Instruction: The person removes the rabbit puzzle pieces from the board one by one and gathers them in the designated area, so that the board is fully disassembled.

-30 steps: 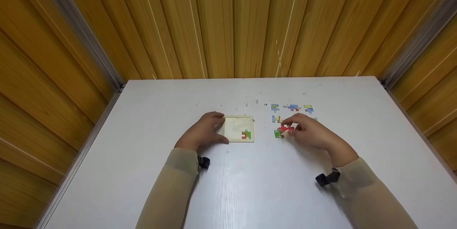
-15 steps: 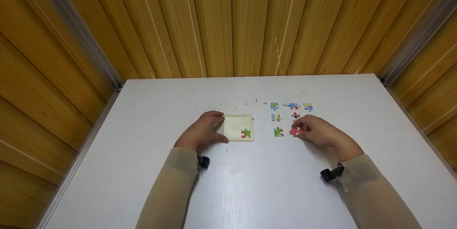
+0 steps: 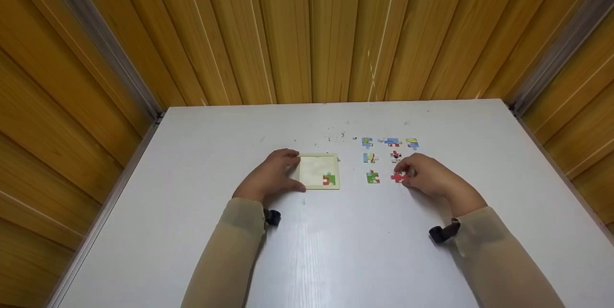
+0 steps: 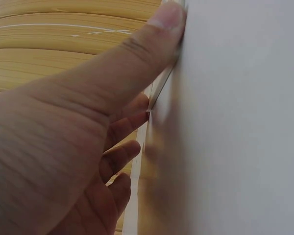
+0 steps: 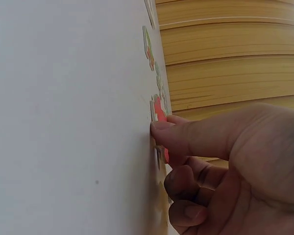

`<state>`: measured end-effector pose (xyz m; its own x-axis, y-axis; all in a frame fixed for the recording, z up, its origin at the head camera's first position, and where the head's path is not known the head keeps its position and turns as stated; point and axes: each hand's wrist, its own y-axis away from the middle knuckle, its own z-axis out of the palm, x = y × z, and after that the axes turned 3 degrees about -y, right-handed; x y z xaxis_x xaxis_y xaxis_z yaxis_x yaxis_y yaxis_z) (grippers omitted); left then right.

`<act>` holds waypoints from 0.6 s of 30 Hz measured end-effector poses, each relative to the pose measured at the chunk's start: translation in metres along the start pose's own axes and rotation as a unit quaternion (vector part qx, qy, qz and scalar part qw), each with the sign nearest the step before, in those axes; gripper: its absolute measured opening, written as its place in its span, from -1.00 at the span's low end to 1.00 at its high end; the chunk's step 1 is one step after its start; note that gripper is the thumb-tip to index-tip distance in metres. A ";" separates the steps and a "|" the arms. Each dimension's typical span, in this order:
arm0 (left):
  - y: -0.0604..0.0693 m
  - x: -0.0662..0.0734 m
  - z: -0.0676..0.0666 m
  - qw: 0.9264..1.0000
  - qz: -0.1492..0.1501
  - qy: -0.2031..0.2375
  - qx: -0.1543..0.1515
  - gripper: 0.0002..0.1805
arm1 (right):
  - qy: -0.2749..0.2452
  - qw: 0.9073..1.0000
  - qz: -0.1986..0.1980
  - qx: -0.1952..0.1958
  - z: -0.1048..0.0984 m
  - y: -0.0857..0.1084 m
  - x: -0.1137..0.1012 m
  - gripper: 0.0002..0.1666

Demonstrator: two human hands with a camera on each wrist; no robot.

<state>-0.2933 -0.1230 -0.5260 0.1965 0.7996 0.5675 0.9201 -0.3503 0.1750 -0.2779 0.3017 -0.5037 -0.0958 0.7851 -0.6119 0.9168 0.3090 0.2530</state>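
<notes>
My left hand (image 3: 271, 176) holds the left side of a small square wooden puzzle tray (image 3: 337, 171), thumb at the near edge and fingertips at the far one. One green and red jigsaw piece (image 3: 329, 179) lies in the tray's near right corner. To the right, my right hand (image 3: 427, 176) pinches a red jigsaw piece (image 3: 398, 177) at or just over the table; the right wrist view shows the thumb on the red piece's edge (image 5: 160, 108). Beside it on the left lies a green piece (image 3: 372, 177), and just behind, a red, black and white piece (image 3: 395, 156).
Farther back on the white table (image 3: 326, 241) lie several loose pieces, among them a blue and yellow one (image 3: 369, 158), a blue and red one (image 3: 393, 142) and a yellow and blue one (image 3: 412, 143). A yellow wood-look wall (image 3: 331, 34) rises behind the table.
My right hand has shifted right with the red piece, moving it away from the green piece, then almost stopped. My left hand has stayed at the tray.
</notes>
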 end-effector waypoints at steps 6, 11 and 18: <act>0.001 0.000 0.000 1.000 -0.008 0.008 -0.001 0.01 | 0.009 1.000 0.008 -0.001 0.000 -0.001 -0.001 -0.57; 0.002 0.001 -0.002 1.000 -0.008 0.010 0.002 -0.01 | 0.004 1.000 0.012 0.005 0.000 -0.002 -0.005 -0.52; 0.002 0.003 0.000 1.000 -0.021 0.020 0.000 0.02 | -0.059 0.998 -0.012 0.022 0.010 -0.003 -0.020 -0.55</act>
<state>-0.2910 -0.1214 -0.5237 0.1437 0.7930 0.5920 0.9271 -0.3171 0.1997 -0.2749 0.2802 -0.4999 -0.0742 0.7078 -0.7026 0.9313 0.3011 0.2049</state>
